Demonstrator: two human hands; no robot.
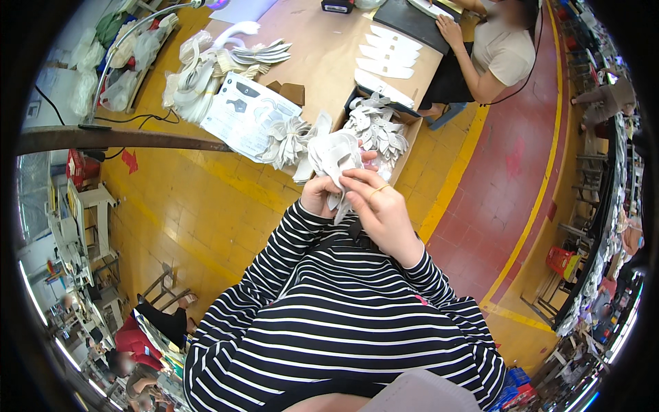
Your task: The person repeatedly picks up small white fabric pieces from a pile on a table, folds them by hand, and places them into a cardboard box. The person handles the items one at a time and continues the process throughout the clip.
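Observation:
In front of my chest I hold a small bundle of soft white cut pieces with curved edges and openings (333, 152), which look like shoe-upper parts. My left hand (318, 196) is closed around its lower left side. My right hand (379, 211), with a ring on one finger, has its fingers closed on the right edge. Just beyond, on the table's near edge, lies a fanned bunch of similar white pieces (285, 141). An open cardboard box (410, 137) beside it holds a heap of white curved pieces (375, 123).
A printed sheet with part drawings (248, 113) lies on the brown table (309, 62), near bundled white strips (195, 89). Flat white pieces (388, 53) form a row at the right. A co-worker (504, 55) sits at the far right. A metal bar (123, 139) reaches in from the left.

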